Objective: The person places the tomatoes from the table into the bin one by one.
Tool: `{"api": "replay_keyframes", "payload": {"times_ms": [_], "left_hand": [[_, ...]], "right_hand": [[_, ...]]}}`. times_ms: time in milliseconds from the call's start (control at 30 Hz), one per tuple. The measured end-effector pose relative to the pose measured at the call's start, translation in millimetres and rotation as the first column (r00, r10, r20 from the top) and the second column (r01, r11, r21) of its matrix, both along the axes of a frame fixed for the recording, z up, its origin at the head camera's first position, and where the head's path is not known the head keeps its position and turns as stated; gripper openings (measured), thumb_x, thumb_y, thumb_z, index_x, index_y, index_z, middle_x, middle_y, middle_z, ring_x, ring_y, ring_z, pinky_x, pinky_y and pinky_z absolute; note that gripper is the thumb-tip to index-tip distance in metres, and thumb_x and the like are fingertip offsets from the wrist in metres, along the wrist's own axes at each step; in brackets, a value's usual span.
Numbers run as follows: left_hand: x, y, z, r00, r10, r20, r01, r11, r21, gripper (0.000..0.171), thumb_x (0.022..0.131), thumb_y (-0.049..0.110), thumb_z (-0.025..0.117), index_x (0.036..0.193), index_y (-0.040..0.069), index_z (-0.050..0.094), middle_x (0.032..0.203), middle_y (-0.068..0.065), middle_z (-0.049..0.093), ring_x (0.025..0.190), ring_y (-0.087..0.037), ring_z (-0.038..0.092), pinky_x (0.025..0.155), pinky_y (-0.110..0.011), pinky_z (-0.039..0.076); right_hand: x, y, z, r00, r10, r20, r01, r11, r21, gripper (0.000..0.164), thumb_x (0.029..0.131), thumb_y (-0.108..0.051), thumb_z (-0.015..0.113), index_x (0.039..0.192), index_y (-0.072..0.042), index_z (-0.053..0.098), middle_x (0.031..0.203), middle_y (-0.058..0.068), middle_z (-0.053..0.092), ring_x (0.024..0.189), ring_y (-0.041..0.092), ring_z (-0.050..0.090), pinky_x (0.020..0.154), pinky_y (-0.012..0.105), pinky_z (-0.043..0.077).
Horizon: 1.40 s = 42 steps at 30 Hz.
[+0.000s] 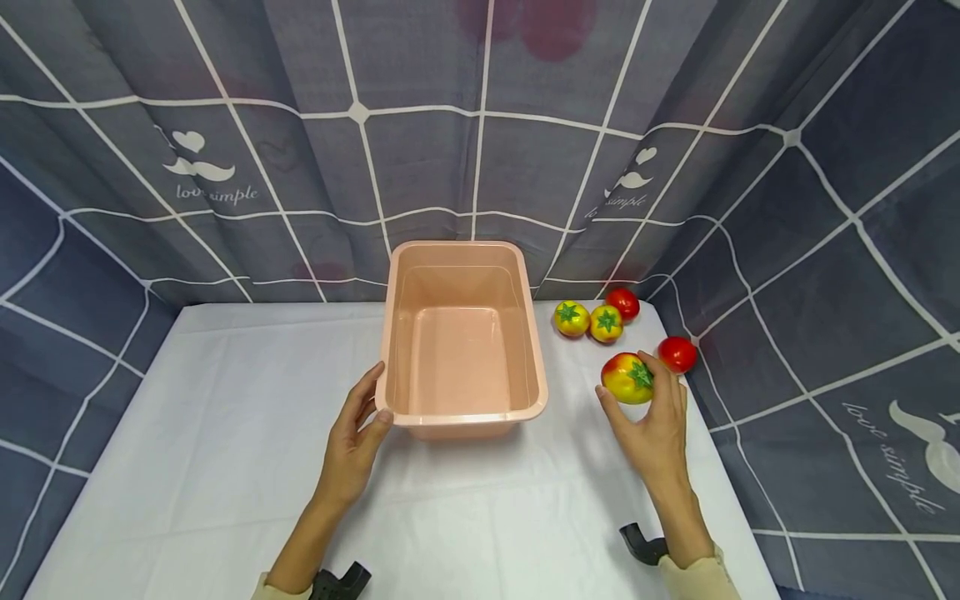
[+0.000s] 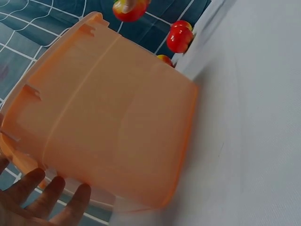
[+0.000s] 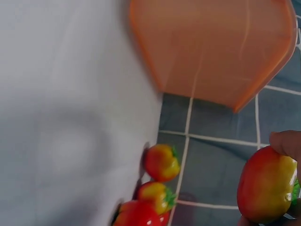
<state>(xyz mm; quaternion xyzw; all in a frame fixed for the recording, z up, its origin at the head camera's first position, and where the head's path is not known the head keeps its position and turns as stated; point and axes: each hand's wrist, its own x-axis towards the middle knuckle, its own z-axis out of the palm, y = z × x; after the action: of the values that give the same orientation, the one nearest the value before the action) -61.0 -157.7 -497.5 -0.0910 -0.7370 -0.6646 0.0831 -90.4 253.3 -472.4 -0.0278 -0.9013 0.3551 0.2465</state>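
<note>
The left hand [image 1: 351,454] grips the pink bin [image 1: 465,418] by its near-left rim. Right of the bin, the right hand [image 1: 654,429] pinches 1 red-and-yellow fruit [image 1: 621,379], raised above the white cloth [image 1: 480,508]. Also right of the bin lie 2 green-topped fruits [image 1: 572,318] and 2 red fruits [image 1: 677,354].

Behind the white-covered desk [image 1: 225,400] hangs a dark grey curtain [image 1: 427,167] with white gridlines (a heart, a moustache and "love simple" are printed on it). Matching cloth [image 1: 795,317] hangs along the desk's right side. Near the desk's far right corner sit a yellow fruit [image 1: 572,318], a second yellow fruit [image 1: 606,324] and a red fruit [image 1: 623,304]; another red fruit [image 1: 677,354] lies at the desk's right edge.
</note>
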Motion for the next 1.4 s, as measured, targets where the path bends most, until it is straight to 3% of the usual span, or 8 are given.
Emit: {"api": "replay_keyframes", "payload": {"times_ms": [233,367,533,700,933,1133,1400], "left_hand": [[0.0,-1,-0.1,1.000,-0.009,-0.015,0.009,1.000,-0.008,0.066,0.110,0.002,0.055,0.169,0.021,0.035,0.174,-0.010,0.035,0.147,-0.015,0.054,0.109,-0.014,0.054],[0.6,-1,1.3,1.000,-0.011,-0.012,0.011,1.000,-0.009,0.066,0.110,0.003,0.056,0.169,0.022,0.035,0.174,-0.009,0.035,0.147,-0.012,0.054,0.109,-0.014,0.054],[1.4,-1,-0.5,1.000,-0.004,-0.002,0.004,1.000,-0.013,0.066,0.110,0.003,0.056,0.169,0.023,0.035,0.175,-0.008,0.034,0.148,-0.019,0.054,0.108,-0.014,0.054],[1.2,-1,-2.8,1.000,-0.004,0.003,0.004,1.000,-0.020,0.065,0.111,0.005,0.055,0.170,0.024,0.034,0.175,-0.007,0.033,0.148,-0.018,0.053,0.109,-0.013,0.053],[0.9,0,-1.6,1.000,-0.008,-0.005,0.008,1.000,-0.004,0.065,0.111,0.004,0.055,0.170,0.022,0.034,0.175,-0.009,0.033,0.146,-0.011,0.054,0.109,-0.013,0.053],[0.2,-1,-2.4,1.000,-0.003,0.000,0.003,1.000,0.004,0.065,0.111,0.004,0.054,0.170,0.023,0.035,0.175,-0.008,0.033,0.149,-0.016,0.053,0.111,-0.012,0.051],[0.0,-1,-4.7,1.000,0.007,0.005,-0.007,1.000,-0.010,0.065,0.111,0.005,0.053,0.170,0.025,0.034,0.175,-0.006,0.034,0.149,-0.010,0.052,0.113,-0.011,0.048]], "right_hand": [[0.2,-15,9.4,0.995,0.055,-0.082,-0.056,0.998,-0.016,0.084,0.080,-0.022,0.095,0.153,-0.008,0.054,0.149,0.018,0.060,0.136,0.036,0.049,0.112,0.058,0.043],[0.0,-26,14.0,0.991,0.081,-0.109,-0.083,0.996,-0.016,0.084,0.080,-0.021,0.095,0.152,-0.008,0.054,0.148,0.016,0.061,0.135,0.034,0.050,0.109,0.051,0.043],[0.3,-40,19.6,0.985,0.112,-0.129,-0.114,0.993,-0.012,0.084,0.081,-0.022,0.095,0.153,-0.008,0.055,0.145,0.015,0.063,0.132,0.031,0.049,0.106,0.043,0.042],[0.2,-51,25.2,0.978,0.130,-0.164,-0.136,0.990,-0.025,0.085,0.080,-0.022,0.095,0.154,-0.011,0.055,0.143,0.014,0.064,0.130,0.029,0.049,0.107,0.036,0.041],[-0.2,-67,32.8,0.971,0.183,-0.155,-0.188,0.982,-0.020,0.086,0.082,-0.025,0.094,0.156,-0.017,0.053,0.152,0.011,0.061,0.133,0.028,0.048,0.108,0.042,0.042],[-0.7,-82,38.3,0.954,0.243,-0.175,-0.248,0.969,-0.011,0.087,0.083,-0.029,0.094,0.157,-0.018,0.052,0.154,0.008,0.060,0.137,0.027,0.048,0.112,0.037,0.042],[1.4,-106,36.7,0.930,0.324,-0.174,-0.330,0.944,-0.006,0.084,0.081,-0.031,0.095,0.153,-0.015,0.055,0.148,0.006,0.062,0.126,0.025,0.050,0.099,0.036,0.043]]}}
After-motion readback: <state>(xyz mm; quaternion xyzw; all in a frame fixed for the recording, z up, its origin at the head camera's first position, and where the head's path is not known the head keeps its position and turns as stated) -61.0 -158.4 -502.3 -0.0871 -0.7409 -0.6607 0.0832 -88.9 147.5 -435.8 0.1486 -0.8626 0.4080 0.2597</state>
